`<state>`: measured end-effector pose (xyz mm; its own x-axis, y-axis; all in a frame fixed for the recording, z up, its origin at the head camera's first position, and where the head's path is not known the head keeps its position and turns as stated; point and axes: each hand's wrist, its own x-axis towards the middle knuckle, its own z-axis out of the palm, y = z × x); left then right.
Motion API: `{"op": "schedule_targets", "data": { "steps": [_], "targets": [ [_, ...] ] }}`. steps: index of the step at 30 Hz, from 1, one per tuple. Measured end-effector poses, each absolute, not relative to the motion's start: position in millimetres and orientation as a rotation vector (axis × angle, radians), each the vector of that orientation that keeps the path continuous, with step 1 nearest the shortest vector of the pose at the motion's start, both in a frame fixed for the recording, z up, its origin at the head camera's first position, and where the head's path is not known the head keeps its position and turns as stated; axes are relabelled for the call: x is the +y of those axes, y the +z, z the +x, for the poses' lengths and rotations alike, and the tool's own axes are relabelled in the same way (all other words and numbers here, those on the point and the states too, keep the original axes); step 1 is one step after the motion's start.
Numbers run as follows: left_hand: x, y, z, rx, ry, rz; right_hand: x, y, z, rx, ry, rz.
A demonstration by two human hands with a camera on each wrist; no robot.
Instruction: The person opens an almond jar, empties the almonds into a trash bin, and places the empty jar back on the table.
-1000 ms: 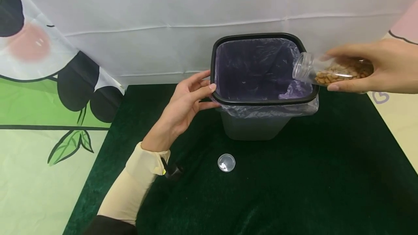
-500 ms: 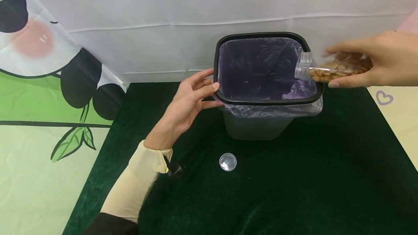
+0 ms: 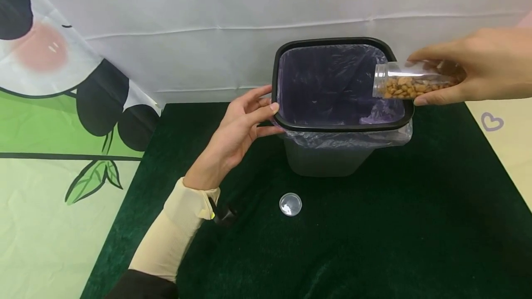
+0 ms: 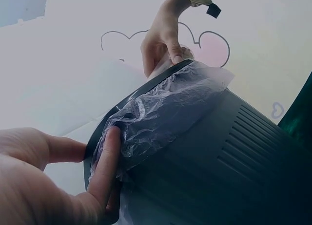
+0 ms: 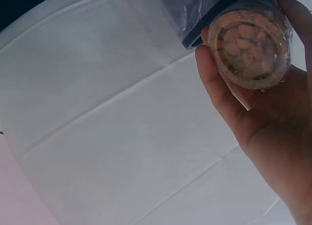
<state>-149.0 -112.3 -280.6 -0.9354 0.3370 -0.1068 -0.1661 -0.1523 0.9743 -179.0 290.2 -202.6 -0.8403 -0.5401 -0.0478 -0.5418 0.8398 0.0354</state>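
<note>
A black-rimmed trash bin (image 3: 324, 163) stands on the cloth, lined with a translucent purple bag (image 3: 332, 86) folded over its rim. My left hand (image 3: 238, 128) grips the rim at its left side, thumb on top and other fingers around the edge. In the left wrist view, the fingers press on the bag's overhang (image 4: 161, 118). My right hand (image 3: 478, 66) holds a clear plastic jar (image 3: 420, 77) on its side, its uncapped mouth over the bin's right rim. Brown nut-like pieces (image 3: 405, 87) lie along the jar's lower side, up to the neck. The jar's base (image 5: 251, 49) faces the right wrist camera.
A clear round lid (image 3: 290, 204) lies on the dark green cloth (image 3: 374, 239) in front of the bin. A white fabric backdrop (image 3: 187, 22) hangs close behind, with a cartoon print (image 3: 41, 59) at the left.
The jar has tipped further toward level and moved slightly left over the rim. The nut-like pieces have slid toward its mouth. My left hand keeps its grip on the rim.
</note>
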Motion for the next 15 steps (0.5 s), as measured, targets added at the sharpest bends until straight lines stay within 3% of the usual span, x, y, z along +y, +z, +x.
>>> {"op": "schedule_targets", "data": {
  "steps": [15],
  "targets": [
    [-114.2, -281.8, -148.7, 1.796, 2.148, 0.189, 279.7, -197.2, -177.4, 2.925, 0.175, -0.861]
  ]
}}
